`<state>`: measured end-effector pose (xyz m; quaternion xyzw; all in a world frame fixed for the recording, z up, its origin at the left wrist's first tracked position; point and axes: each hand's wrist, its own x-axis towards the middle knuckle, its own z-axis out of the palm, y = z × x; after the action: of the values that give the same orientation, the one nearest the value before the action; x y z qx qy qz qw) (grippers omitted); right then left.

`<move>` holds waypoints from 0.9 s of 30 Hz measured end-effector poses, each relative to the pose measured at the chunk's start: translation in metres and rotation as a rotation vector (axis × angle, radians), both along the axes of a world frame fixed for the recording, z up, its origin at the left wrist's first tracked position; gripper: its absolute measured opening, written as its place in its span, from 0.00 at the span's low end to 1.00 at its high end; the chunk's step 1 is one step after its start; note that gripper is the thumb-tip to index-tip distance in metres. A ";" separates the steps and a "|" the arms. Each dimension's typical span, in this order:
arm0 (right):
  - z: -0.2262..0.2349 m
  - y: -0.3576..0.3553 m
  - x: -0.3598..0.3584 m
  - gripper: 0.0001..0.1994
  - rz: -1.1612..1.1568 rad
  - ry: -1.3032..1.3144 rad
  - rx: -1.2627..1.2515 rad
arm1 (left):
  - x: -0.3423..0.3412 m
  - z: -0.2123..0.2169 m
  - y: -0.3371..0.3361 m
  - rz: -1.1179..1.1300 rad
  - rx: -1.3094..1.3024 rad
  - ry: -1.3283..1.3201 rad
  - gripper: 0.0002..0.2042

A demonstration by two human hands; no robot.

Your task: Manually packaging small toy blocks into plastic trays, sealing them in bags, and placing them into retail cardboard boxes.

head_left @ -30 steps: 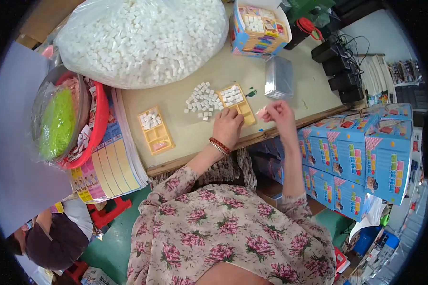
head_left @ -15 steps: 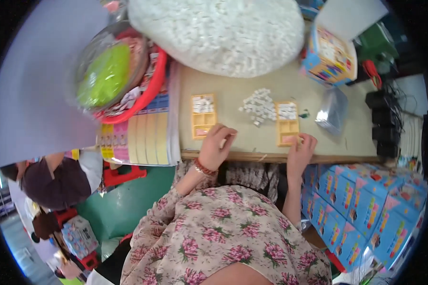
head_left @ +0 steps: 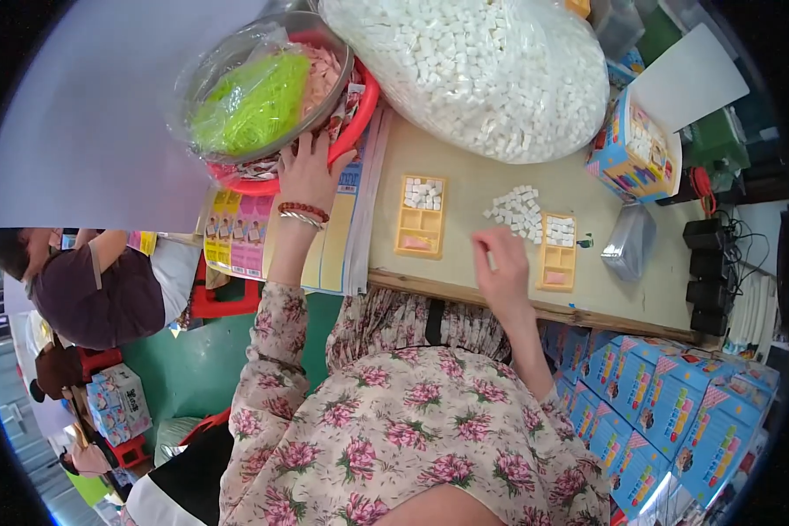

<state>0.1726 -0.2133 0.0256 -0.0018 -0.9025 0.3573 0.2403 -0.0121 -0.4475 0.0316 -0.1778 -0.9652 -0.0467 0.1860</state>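
My left hand (head_left: 309,173) reaches up to the red basket (head_left: 359,118) at the left and touches its rim, fingers at the plastic bags of green and pink pieces (head_left: 254,101). My right hand (head_left: 502,263) hovers near the table's front edge with curled fingers; whether it holds anything is unclear. Just beyond it lie a small heap of white cubes (head_left: 517,210) and a yellow tray (head_left: 557,252) partly filled with cubes. A second yellow tray (head_left: 421,216) with white cubes in its top cell lies between my hands.
A huge clear bag of white cubes (head_left: 482,70) fills the table's far side. An open colourful box (head_left: 633,153) and a clear bag (head_left: 629,250) sit right. Stacked printed sheets (head_left: 333,245) lie left. Blue boxes (head_left: 666,403) are stacked below right. Another person (head_left: 88,280) sits at left.
My left hand has left the table's front edge and reached up to the red basket. My right hand has drawn back from the right tray. The view has swung toward the basket.
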 end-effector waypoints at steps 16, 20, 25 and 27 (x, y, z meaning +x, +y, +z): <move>-0.010 -0.027 -0.016 0.04 0.275 -0.096 -0.037 | 0.001 0.006 -0.038 -0.321 0.585 -0.119 0.09; -0.013 -0.039 -0.046 0.04 0.317 -0.140 -0.150 | 0.000 0.006 -0.039 -0.247 0.733 -0.143 0.06; -0.004 -0.066 -0.123 0.08 0.390 0.093 -0.180 | 0.009 0.007 -0.030 -0.205 0.682 -0.009 0.05; 0.004 -0.083 -0.153 0.10 0.420 0.156 -0.162 | 0.018 0.008 -0.025 -0.187 0.680 0.084 0.07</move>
<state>0.0197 -0.2963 0.0295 0.1944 -0.8303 0.4696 0.2286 0.0063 -0.4723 0.0394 -0.1949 -0.8655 -0.3747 0.2691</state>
